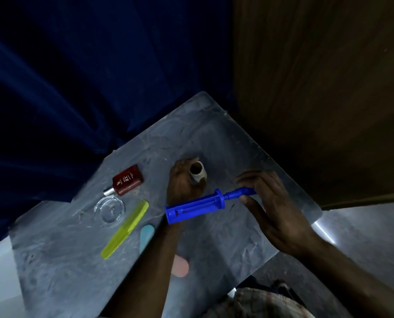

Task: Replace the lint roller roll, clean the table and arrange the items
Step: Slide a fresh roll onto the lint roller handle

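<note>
The right hand [269, 203] pinches the handle end of the bare blue roller [205, 204], fingers closed on it, holding it over the table [214, 244] with its empty slotted frame pointing left; the left hand [183, 180] is wrapped round a cardboard core [197, 173], its open end up, near the far side of the table; whether the core touches the surface I cannot tell; the core looks light and thin-walled, likely to crush under a hard squeeze, so a loose grip round its middle suits it; the roller is stiff plastic, light, smooth enough to twist in the grip, best taken by the handle so the frame stays free for a fresh roll; to the left lie a brown bottle [128, 180], a glass dish [109, 208], a yellow comb [125, 229], and two small pads, blue pad [147, 232] and pink pad [181, 267], none yet arranged.
</note>
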Demonstrator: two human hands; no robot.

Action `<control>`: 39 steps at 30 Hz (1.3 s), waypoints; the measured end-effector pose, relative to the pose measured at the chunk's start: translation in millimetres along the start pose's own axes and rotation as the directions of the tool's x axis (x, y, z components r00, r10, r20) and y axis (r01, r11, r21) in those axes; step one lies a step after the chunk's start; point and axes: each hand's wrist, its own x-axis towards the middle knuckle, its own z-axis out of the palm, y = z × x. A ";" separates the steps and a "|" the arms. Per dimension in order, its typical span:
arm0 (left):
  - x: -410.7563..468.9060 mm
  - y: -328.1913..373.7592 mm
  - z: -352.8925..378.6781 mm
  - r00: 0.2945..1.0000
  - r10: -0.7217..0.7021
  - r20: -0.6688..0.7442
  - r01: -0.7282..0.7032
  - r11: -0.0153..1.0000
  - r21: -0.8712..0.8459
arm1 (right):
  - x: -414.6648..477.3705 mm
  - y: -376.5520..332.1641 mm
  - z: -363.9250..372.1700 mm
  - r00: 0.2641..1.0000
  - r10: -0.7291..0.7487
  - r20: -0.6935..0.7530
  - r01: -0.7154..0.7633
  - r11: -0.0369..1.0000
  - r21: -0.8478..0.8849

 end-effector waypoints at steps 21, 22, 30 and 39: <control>-99.0 72.0 -202.9 0.779 -0.582 -0.231 -0.019 0.346 -0.938 | 84.1 -59.0 -90.6 0.929 -0.317 -0.193 0.281 0.940 -0.193; -105.0 78.4 -212.3 0.777 -0.578 -0.248 -0.043 0.345 -0.938 | 89.8 -68.5 -91.1 0.914 -0.356 -0.195 0.317 0.926 -0.204; -135.3 108.6 -254.4 0.690 -0.572 -0.443 -0.133 0.502 -0.855 | 113.6 -127.5 -79.9 0.805 -0.565 -0.182 0.524 0.820 -0.232; -151.3 120.5 -269.1 0.710 -0.523 -0.470 -0.035 0.641 -0.767 | 116.0 -172.2 -53.7 0.693 -0.702 -0.163 0.672 0.712 -0.205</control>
